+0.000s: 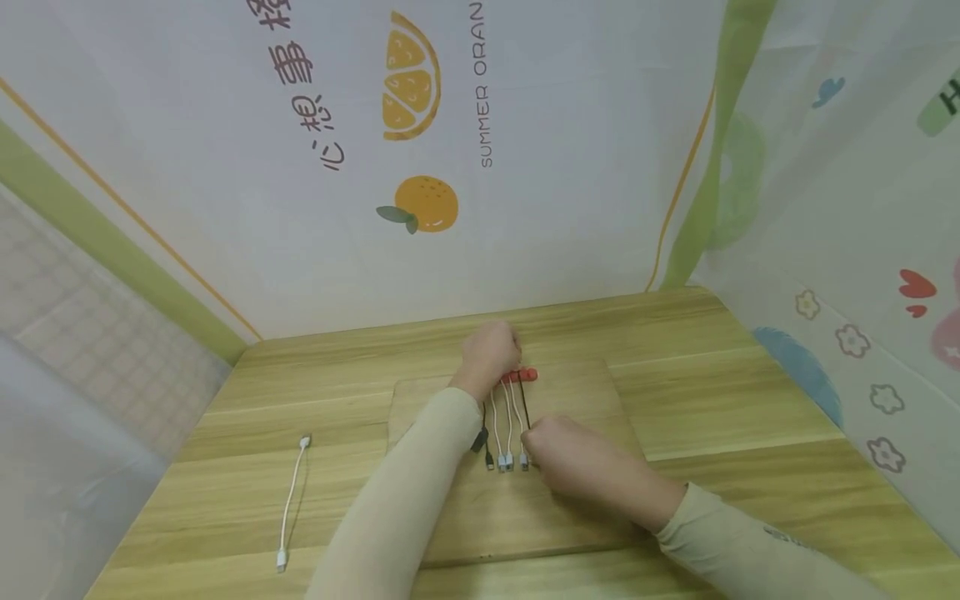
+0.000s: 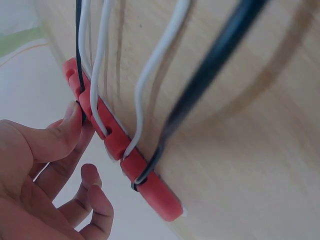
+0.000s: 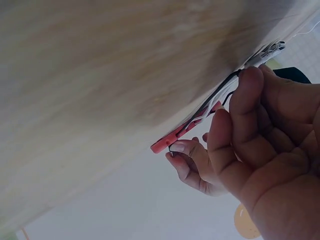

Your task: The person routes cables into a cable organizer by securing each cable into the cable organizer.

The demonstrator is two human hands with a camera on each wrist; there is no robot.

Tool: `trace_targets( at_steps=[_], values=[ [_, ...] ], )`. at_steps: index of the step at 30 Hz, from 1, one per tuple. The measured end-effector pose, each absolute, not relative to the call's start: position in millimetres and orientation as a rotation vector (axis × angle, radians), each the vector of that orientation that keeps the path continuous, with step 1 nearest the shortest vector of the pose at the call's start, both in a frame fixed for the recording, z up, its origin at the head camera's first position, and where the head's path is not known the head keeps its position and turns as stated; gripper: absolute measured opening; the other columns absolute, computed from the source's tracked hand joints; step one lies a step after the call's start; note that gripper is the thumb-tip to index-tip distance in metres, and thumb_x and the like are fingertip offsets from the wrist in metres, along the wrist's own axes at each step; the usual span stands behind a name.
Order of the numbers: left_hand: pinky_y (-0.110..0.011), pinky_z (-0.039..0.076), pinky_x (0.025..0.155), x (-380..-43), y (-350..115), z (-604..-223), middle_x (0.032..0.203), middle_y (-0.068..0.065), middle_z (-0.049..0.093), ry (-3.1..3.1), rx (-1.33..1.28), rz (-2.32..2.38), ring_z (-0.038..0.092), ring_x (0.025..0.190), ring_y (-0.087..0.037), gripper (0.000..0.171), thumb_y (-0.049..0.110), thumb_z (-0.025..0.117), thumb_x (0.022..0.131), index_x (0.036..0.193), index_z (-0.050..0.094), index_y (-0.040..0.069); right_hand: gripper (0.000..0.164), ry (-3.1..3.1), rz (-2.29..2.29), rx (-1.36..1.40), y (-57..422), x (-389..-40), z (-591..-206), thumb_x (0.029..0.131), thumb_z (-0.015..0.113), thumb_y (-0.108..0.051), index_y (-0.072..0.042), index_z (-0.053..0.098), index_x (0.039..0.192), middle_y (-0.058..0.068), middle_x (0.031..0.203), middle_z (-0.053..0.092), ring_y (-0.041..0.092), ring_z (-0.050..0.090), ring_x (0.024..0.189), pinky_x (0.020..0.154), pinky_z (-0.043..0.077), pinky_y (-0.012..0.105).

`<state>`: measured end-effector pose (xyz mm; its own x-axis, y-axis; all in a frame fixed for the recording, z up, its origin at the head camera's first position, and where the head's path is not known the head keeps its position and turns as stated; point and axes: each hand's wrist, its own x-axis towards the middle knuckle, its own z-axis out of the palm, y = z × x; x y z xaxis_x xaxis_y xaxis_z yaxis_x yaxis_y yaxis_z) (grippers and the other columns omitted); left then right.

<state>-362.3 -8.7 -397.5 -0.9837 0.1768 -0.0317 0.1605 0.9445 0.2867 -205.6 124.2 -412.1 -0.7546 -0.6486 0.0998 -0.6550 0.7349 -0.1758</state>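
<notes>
A red cable holder [image 1: 529, 375] lies near the far edge of a wooden board, with several white and black cables seated in its slots. My left hand [image 1: 489, 357] is behind the holder; its thumb and forefinger pinch a black cable [image 2: 83, 114] where it comes out of the slot. Nearer to me, my right hand [image 1: 573, 460] pinches the same black cable [image 3: 220, 86] between thumb and fingers along its front length. White cables [image 1: 510, 417] run side by side toward me, their plugs [image 1: 506, 462] on the board. The right hand hides the black cable's near end.
The wooden board [image 1: 525, 533] rests on a wood-grain table [image 1: 360, 517]. A short white cable [image 1: 292, 500] lies apart on the table at left. Behind the table hangs a printed cloth [image 1: 562, 208].
</notes>
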Motion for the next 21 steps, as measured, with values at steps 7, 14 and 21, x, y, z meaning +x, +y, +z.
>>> trace_targets(
  at_steps=[7,14,21],
  values=[
    [-0.034,0.046,0.059,-363,-7,-397,0.079,0.004,0.066,3.047,0.258,0.368,0.059,0.075,-0.015,0.025,0.006,0.07,0.089,0.07,0.064,0.021,0.017,-2.917,0.324,1.092,122,-204,-409,0.082,0.071,0.009,-0.006,0.065,0.076,-0.001,0.065,0.058,0.008,0.044,0.056,0.049,0.042,0.023],
    [-0.034,0.047,0.06,-362,-7,-397,0.08,0.004,0.067,3.04,0.277,0.363,0.058,0.075,-0.015,0.022,0.007,0.07,0.09,0.072,0.066,0.019,0.014,-2.978,0.336,1.044,121,-197,-407,0.089,0.071,0.003,-0.005,0.066,0.08,0.002,0.069,0.061,0.01,0.047,0.059,0.051,0.046,0.027],
    [-0.034,0.047,0.059,-362,-6,-396,0.081,0.003,0.068,3.021,0.272,0.349,0.058,0.072,-0.015,0.021,0.007,0.07,0.092,0.076,0.068,0.019,0.023,-3.119,0.271,0.993,117,-194,-399,0.089,0.077,-0.004,-0.008,0.062,0.071,0.001,0.064,0.057,0.011,0.046,0.055,0.049,0.043,0.028]
  ],
)
